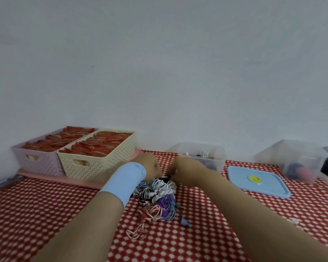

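A tangled pile of thin hair ties (157, 197) in white, pink, purple, blue and striped black-and-white lies on the red-and-white dotted tablecloth (206, 233). My left hand (150, 165), with a light blue band on its wrist, and my right hand (186, 170) meet at the far end of the pile. Both have their fingers curled down around a small dark hair tie (166, 177) held between them. The fingertips are mostly hidden behind the backs of the hands.
Two perforated baskets, lilac (38, 159) and cream (100, 163), filled with red packets, stand on a pink tray at the left. A clear tub (203, 156) holding small items sits behind my hands. Its blue lid (257, 181) and another clear tub (299, 161) are at the right.
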Tool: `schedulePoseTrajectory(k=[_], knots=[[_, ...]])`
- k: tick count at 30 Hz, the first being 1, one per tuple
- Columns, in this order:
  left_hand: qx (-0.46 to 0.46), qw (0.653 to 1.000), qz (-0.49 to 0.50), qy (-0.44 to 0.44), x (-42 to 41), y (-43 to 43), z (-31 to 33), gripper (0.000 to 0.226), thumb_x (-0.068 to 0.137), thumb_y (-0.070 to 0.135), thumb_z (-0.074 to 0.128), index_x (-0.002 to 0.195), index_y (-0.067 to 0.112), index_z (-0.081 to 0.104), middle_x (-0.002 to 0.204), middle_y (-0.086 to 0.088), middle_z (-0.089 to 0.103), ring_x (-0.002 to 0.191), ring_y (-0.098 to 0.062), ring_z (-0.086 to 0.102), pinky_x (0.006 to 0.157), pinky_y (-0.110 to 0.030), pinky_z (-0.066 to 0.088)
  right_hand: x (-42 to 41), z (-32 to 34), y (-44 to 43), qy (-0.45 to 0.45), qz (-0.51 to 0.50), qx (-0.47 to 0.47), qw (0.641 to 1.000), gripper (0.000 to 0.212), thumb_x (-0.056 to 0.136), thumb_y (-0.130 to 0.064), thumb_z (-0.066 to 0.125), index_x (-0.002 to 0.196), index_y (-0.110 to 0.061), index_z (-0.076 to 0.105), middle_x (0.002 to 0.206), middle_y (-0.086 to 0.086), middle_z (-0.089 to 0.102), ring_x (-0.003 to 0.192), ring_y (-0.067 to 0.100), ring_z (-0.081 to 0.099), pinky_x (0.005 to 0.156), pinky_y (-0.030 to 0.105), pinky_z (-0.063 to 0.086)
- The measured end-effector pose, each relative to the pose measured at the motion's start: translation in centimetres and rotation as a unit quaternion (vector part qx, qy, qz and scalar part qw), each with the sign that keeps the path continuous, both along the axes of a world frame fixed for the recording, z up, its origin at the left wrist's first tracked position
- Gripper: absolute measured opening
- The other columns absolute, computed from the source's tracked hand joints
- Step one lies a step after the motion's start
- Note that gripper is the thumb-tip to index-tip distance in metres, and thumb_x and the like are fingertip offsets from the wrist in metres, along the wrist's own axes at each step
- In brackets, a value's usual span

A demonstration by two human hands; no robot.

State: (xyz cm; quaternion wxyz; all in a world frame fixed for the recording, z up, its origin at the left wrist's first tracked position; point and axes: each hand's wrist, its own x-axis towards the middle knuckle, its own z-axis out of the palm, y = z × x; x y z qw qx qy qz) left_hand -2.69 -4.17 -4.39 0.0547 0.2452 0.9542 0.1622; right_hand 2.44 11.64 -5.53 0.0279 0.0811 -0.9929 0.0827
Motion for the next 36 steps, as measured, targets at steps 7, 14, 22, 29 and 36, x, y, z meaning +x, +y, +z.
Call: schedulePoseTrajectory(k=[7,14,22,29,36], knots=[[0.158,0.985,-0.013,0.062,0.5,0.3,1.8,0.013,0.097,0.027,0.057,0.089,0.022,0.066,0.085,0.006,0.066,0.082,-0.016,0.064,0.084,-0.034,0.051,0.9,0.5,2.4,0.053,-0.046,-0.275,0.959,0.005,0.094,-0.027,0.067,0.099,-0.027,0.067,0.105,-0.008,0.067,0.089,0.017,0.067,0.085,0.038,0.054],[0.335,0.940,-0.050,-0.034,3.4,3.7,4.2,0.010,0.095,0.017,0.060,0.095,0.012,0.069,0.085,-0.010,0.071,0.070,-0.022,0.072,0.068,-0.034,0.062,5.2,2.7,5.8,0.031,-0.059,-0.505,0.860,0.014,0.100,-0.007,0.058,0.112,-0.008,0.065,0.088,0.007,0.073,0.065,0.015,0.067,0.065,0.028,0.055],[0.377,0.914,-0.033,-0.149,6.0,7.5,3.8,0.018,0.098,0.021,0.058,0.099,0.006,0.069,0.084,-0.013,0.071,0.066,-0.023,0.072,0.065,-0.035,0.062,8.7,2.4,8.4,0.020,-0.060,-0.424,0.904,0.015,0.088,-0.012,0.073,0.101,-0.020,0.073,0.098,0.001,0.077,0.085,0.010,0.072,0.083,0.031,0.057],[0.221,0.970,-0.051,-0.090,5.6,6.8,1.4,0.031,0.097,0.015,0.051,0.126,0.017,0.062,0.118,-0.001,0.066,0.102,-0.018,0.064,0.081,-0.027,0.053,7.9,1.1,8.8,0.037,-0.093,-0.405,0.909,0.014,0.098,-0.013,0.061,0.092,-0.007,0.072,0.082,0.000,0.069,0.073,0.009,0.060,0.074,0.024,0.046],[0.123,0.985,-0.104,-0.054,5.7,5.7,-0.5,0.028,0.093,0.030,0.064,0.117,0.016,0.068,0.077,0.003,0.064,0.080,-0.023,0.064,0.080,-0.029,0.047,6.1,0.2,6.7,0.036,-0.116,-0.521,0.845,0.013,0.105,-0.015,0.049,0.107,-0.012,0.062,0.092,0.008,0.071,0.079,0.017,0.066,0.073,0.030,0.053]])
